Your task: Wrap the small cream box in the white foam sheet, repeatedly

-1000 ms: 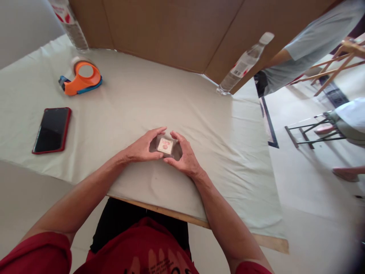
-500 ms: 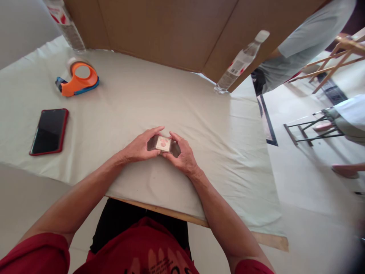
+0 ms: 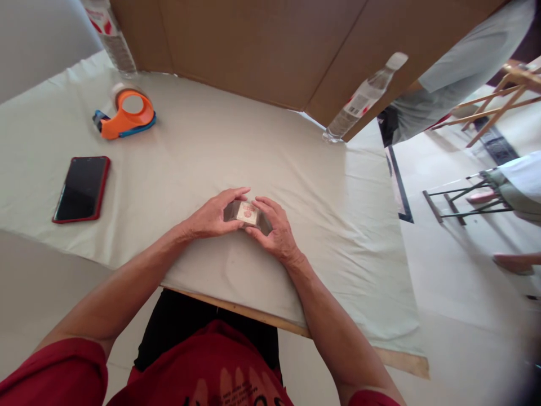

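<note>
L hand and R hand face each other near the table's front edge, both curled in a loose C, thumbs on the near side, fingers on the far side. Btwn them sits a small pale box w/ a reddish print on top (too small to read). Fingertips come right up to it from both sides; can't tell if either hand actually grips it or just frames it, nor whether it's resting on the cloth.

Under the hands: a pale, creased tablecloth, w/ a wooden edge showing below it. Close to that edge, the wearer's red shirt and black trousers.

Out to the left, well apart from the hands, a dark-screened phone in a red case lies flat; beyond it an orange & blue tape dispenser.

At the back, a brown cardboard panel, w/ a clear bottle by its left end and a second bottle (red/white label, white cap) by its right.

Far right, past the table: someone in grey clothing, plus a folding stool on the pale floor.
</note>
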The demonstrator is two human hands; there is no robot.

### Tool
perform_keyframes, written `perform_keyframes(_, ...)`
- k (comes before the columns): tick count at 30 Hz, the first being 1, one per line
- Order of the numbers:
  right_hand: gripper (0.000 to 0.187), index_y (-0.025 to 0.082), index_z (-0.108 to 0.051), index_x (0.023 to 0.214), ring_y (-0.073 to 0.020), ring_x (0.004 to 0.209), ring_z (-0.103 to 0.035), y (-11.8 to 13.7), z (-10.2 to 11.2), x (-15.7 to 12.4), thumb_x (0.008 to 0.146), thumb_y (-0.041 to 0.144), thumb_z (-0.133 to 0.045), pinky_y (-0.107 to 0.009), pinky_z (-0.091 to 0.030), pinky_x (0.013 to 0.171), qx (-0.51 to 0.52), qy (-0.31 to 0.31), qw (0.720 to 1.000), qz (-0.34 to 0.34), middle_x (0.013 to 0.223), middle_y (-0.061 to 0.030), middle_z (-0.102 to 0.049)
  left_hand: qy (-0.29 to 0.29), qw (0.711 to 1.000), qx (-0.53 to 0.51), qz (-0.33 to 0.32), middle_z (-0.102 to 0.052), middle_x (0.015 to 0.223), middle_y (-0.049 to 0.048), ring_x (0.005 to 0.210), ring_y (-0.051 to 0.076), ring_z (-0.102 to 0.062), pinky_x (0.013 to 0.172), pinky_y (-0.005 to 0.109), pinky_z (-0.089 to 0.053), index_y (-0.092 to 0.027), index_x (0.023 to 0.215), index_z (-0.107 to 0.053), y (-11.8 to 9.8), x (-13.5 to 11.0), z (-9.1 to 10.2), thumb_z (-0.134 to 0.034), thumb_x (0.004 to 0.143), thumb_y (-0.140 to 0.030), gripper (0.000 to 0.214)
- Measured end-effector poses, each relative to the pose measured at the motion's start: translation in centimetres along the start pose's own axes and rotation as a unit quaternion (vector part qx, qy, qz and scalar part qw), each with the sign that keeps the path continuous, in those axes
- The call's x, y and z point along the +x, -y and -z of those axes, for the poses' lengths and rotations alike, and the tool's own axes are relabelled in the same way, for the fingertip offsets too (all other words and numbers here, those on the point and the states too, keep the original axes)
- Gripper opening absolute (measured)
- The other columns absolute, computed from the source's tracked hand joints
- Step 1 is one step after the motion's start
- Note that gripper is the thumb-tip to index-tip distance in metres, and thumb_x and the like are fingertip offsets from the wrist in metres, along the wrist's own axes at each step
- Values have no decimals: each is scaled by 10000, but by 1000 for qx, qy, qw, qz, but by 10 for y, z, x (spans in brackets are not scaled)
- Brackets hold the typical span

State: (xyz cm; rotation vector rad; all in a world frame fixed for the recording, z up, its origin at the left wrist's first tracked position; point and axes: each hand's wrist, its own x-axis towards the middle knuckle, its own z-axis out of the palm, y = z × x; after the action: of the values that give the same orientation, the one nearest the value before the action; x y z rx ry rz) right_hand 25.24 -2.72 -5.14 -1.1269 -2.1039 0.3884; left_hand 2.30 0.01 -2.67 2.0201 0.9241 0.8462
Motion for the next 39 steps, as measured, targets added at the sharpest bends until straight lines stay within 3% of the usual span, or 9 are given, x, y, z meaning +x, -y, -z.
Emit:
perform_keyframes(8,407,285,-618,1244,-326,1289,-578,3,-4,4,875,446,-681,-538,-449,1084,-17,0,1000,-8,1392,-125,-610,14,1000,-18,19,-584,1424,149,1270,286,-592,1054,405,-509,-191,1457,-497,5,3,-2,-691,795,-323,703)
perform_keyframes(14,708,251,-400,1474,-326,1362,-526,1,-3,1,881,536,-661,-533,-446,1098,11,-25,1000,13,1459,-170,-549,9,1000,-18,10,-596,1374,155,1221,288,-605,1037,436,-514,-186,1436,-511,5,3,0,-700,782,-345,699)
perform_keyframes(20,757,253,-360,1525,-345,1400,-485,1,-1,1,894,590,-608,-555,-404,1138,-23,10,1000,8,1498,-165,-516,-4,1000,-15,-3,-576,1392,159,1235,280,-593,1056,438,-500,-178,1445,-491,3,1,3,-702,788,-336,708)
perform_keyframes(24,717,259,-418,1499,-346,1386,-498,0,-2,1,885,561,-631,-554,-403,1135,-29,11,999,18,1500,-165,-510,-1,1000,-13,12,-582,1398,161,1235,290,-595,1051,443,-503,-182,1445,-495,0,1,3,-710,790,-358,711)
perform_keyframes(30,480,283,-594,1312,-341,1333,-546,1,-4,3,880,483,-656,-551,-439,1082,-37,9,999,9,1463,-146,-550,15,999,-10,38,-583,1432,151,1252,296,-597,1048,436,-510,-203,1443,-510,-1,1,2,-705,803,-402,698)
perform_keyframes(35,444,265,-592,1245,-329,1333,-549,5,1,1,885,519,-643,-549,-427,1108,-5,-23,1000,7,1422,-144,-584,9,999,-7,30,-598,1399,153,1202,286,-617,1031,434,-517,-191,1425,-524,0,1,3,-708,803,-414,686)
perform_keyframes(39,458,244,-560,1299,-307,1341,-544,5,5,0,921,498,-605,-534,-435,1118,22,-62,998,3,1409,-155,-584,-3,1000,-5,21,-593,1380,155,1164,273,-622,1023,435,-517,-185,1416,-528,1,2,5,-703,802,-388,670)
